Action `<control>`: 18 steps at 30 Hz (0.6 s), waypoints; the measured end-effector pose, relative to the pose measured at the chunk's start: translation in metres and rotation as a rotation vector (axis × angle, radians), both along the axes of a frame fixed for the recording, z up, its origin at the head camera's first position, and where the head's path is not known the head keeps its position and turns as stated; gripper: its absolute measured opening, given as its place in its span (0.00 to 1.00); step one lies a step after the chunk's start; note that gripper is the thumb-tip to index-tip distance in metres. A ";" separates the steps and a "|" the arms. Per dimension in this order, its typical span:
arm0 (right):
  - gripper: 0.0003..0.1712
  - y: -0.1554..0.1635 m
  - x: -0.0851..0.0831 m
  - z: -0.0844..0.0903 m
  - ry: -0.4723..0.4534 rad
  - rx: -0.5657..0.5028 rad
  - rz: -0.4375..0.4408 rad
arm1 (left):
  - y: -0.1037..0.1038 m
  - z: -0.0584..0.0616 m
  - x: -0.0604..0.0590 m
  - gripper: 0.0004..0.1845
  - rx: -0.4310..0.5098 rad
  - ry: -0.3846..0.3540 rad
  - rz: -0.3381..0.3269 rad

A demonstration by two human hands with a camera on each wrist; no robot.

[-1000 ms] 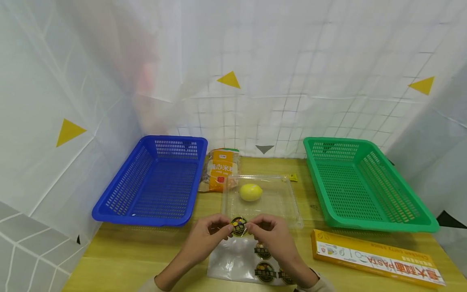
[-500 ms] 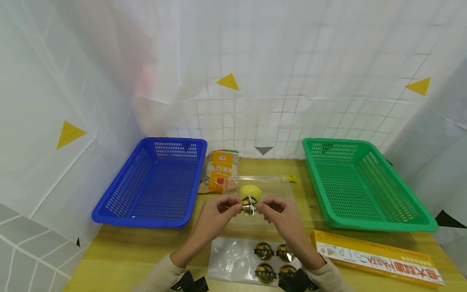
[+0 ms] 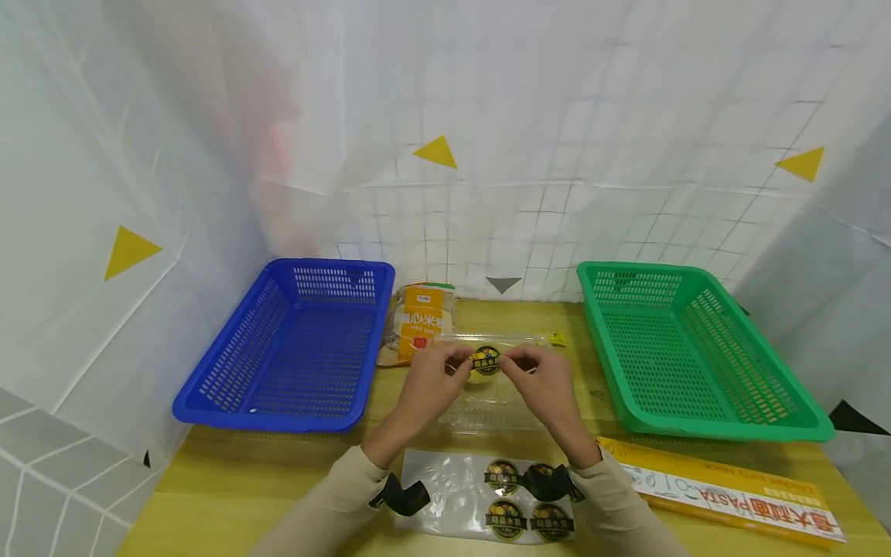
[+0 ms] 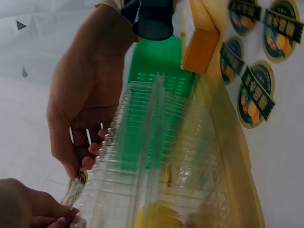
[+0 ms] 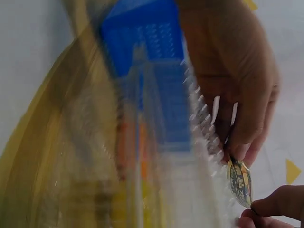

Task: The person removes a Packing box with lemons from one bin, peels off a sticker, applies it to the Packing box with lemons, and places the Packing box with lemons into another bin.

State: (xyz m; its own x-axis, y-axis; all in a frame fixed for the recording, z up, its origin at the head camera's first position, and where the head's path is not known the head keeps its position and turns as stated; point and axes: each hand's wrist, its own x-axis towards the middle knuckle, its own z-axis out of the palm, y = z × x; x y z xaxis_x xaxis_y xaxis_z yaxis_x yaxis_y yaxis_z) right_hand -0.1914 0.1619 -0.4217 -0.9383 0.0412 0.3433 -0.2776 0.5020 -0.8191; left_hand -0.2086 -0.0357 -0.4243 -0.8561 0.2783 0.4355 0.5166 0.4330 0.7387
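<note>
A round dark fruit sticker is stretched between both hands over the closed clear plastic box. My left hand pinches its left edge and my right hand pinches its right edge. The left wrist view shows the lemon inside the box, below the sticker. In the head view the sticker covers most of the lemon. In the right wrist view the sticker hangs edge-on between the fingertips. The sticker sheet lies on the table under my wrists.
A blue basket stands at the left and a green basket at the right, both empty. An orange snack bag lies behind the clear box. A yellow pasta box lies at the front right.
Both hands have carried the sticker away from the sheet, forward and up, until it hangs over the clear box where the lemon lies.
</note>
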 end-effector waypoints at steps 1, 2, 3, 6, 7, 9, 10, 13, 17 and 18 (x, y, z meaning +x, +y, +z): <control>0.03 0.000 -0.002 -0.001 0.020 0.034 -0.010 | 0.002 -0.001 -0.002 0.08 -0.041 0.030 0.010; 0.03 0.000 -0.004 -0.002 0.038 0.062 -0.017 | 0.005 -0.002 -0.003 0.07 -0.076 0.056 0.017; 0.03 0.000 -0.005 -0.003 0.052 0.086 -0.022 | 0.007 -0.002 -0.005 0.07 -0.107 0.079 0.025; 0.02 0.001 -0.008 -0.005 0.070 0.128 -0.032 | 0.010 -0.004 -0.008 0.06 -0.165 0.120 0.051; 0.03 0.001 -0.009 -0.006 0.070 0.135 -0.032 | 0.011 -0.004 -0.008 0.06 -0.172 0.127 0.056; 0.02 0.002 -0.010 -0.007 0.067 0.151 -0.030 | 0.012 -0.006 -0.010 0.06 -0.182 0.138 0.063; 0.03 0.002 -0.010 -0.008 0.062 0.159 -0.029 | 0.012 -0.007 -0.011 0.06 -0.186 0.141 0.064; 0.03 0.003 -0.011 -0.009 0.048 0.170 -0.021 | 0.012 -0.009 -0.013 0.06 -0.202 0.148 0.066; 0.02 0.004 -0.012 -0.013 0.044 0.184 -0.011 | 0.014 -0.013 -0.013 0.06 -0.238 0.153 0.076; 0.02 0.004 -0.012 -0.014 0.044 0.188 -0.011 | 0.015 -0.014 -0.013 0.06 -0.251 0.157 0.080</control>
